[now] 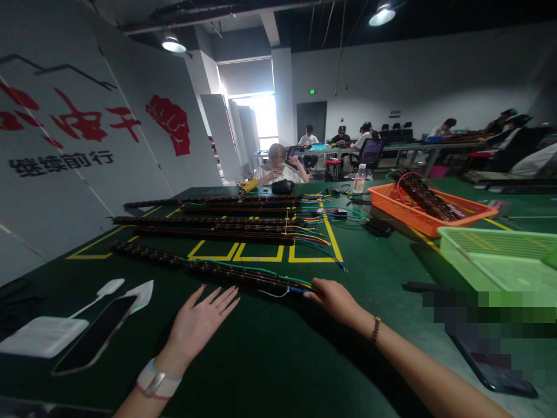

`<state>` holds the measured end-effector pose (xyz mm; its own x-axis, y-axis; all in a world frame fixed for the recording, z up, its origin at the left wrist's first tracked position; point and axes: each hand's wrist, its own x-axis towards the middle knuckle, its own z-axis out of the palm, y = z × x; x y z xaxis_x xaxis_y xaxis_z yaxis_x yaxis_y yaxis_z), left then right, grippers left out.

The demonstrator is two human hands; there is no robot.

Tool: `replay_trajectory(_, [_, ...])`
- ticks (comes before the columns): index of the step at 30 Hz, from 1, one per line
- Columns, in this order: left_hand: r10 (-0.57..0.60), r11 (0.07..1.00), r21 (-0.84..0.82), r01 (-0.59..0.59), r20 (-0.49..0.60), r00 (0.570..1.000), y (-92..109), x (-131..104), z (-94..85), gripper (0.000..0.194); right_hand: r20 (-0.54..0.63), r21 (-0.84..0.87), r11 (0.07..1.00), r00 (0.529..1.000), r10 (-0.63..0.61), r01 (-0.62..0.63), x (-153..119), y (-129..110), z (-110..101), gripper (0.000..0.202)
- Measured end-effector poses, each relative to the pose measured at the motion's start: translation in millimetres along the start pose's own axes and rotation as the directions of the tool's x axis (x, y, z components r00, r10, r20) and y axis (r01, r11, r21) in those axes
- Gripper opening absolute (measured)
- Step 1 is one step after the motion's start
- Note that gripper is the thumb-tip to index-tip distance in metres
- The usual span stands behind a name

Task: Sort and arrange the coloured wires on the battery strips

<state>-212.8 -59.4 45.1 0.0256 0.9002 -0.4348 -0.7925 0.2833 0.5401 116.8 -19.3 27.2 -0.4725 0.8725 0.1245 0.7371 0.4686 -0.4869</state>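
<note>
A long dark wire harness lies slanting across the green table in front of me. Green, yellow and blue wires come out of its right end, where a white tie is wrapped around it. My right hand has its fingers closed around these wires. Just below the middle of the harness, my left hand is open, its fingers spread and holding nothing. Farther back lie several similar harnesses, roughly parallel, with coloured wire ends at the right. What the right fingertips press on is partly hidden.
An orange basket at right holds dark harnesses; a light green basket stands nearer. A phone and a white box lie at left, another phone at right. A bottle and a seated person are across the table.
</note>
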Motion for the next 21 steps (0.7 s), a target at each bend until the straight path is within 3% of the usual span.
replay_trajectory(3, [-0.094, 0.991, 0.091, 0.094, 0.005, 0.996, -13, -20, 3.0, 0.064, 0.137, 0.092, 0.996, 0.991, 0.005, -0.018, 3, 13, 3, 0.032])
replay_trajectory(5, [-0.19, 0.968, 0.184, 0.17, 0.092, 0.978, -26, -30, 7.4, 0.056, 0.223, 0.18, 0.982, 0.975, 0.012, -0.053, 5, 21, 2, 0.035])
replay_trajectory(9, [-0.426, 0.863, 0.405, 0.302, 0.262, 0.866, -59, -40, 23.9, 0.041, 0.297, 0.368, 0.925, 0.955, -0.016, -0.099, 8, 35, -3, 0.04])
replay_trajectory(13, [-0.605, 0.729, 0.59, 0.347, 0.32, 0.729, -94, -30, 48.6, 0.036, 0.309, 0.466, 0.879, 0.95, -0.049, -0.106, 9, 43, -1, 0.041])
replay_trajectory(16, [-0.678, 0.651, 0.69, 0.316, 0.342, 0.65, -120, -14, 69.2, 0.033, 0.255, 0.483, 0.872, 0.966, -0.049, -0.083, 6, 43, 3, 0.041])
replay_trajectory(21, [-0.74, 0.563, 0.765, 0.313, 0.298, 0.603, -152, 9, 97.4, 0.03, 0.156, 0.437, 0.899, 0.986, -0.053, -0.021, 2, 39, 7, 0.038])
